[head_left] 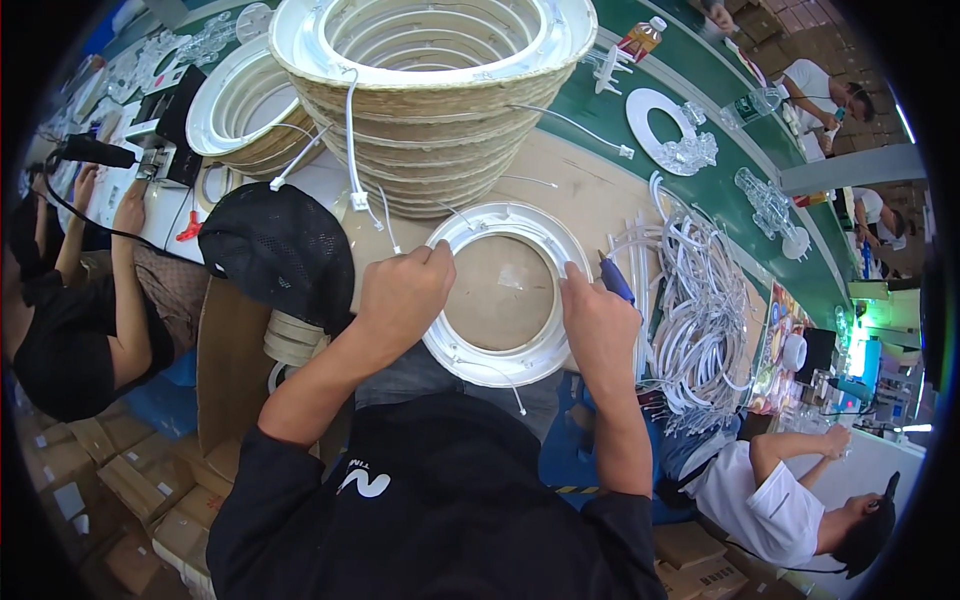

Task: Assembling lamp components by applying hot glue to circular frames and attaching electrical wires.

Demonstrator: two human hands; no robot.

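A white ring-shaped housing (552,348) is held upright-tilted in front of me, its trough facing me. A thin white wire with a small plug hangs over its near rim. My left hand (402,292) is closed on the ring's left edge, thumb and fingers pinching it. On the opposite edge, my right hand (601,325) grips the ring in the same way. Just beyond the ring towers a tall stack of similar rings (430,130), with wires and white plugs dangling from its side. A blue pen-like tool (616,280) lies beside my right hand.
To the right lies a heap of white wires (700,310). A black mesh cap (280,248) is at my left, near a second ring stack (240,100). Bottles and clear plastic pieces (688,153) dot the green bench (690,75). Co-workers sit on both sides.
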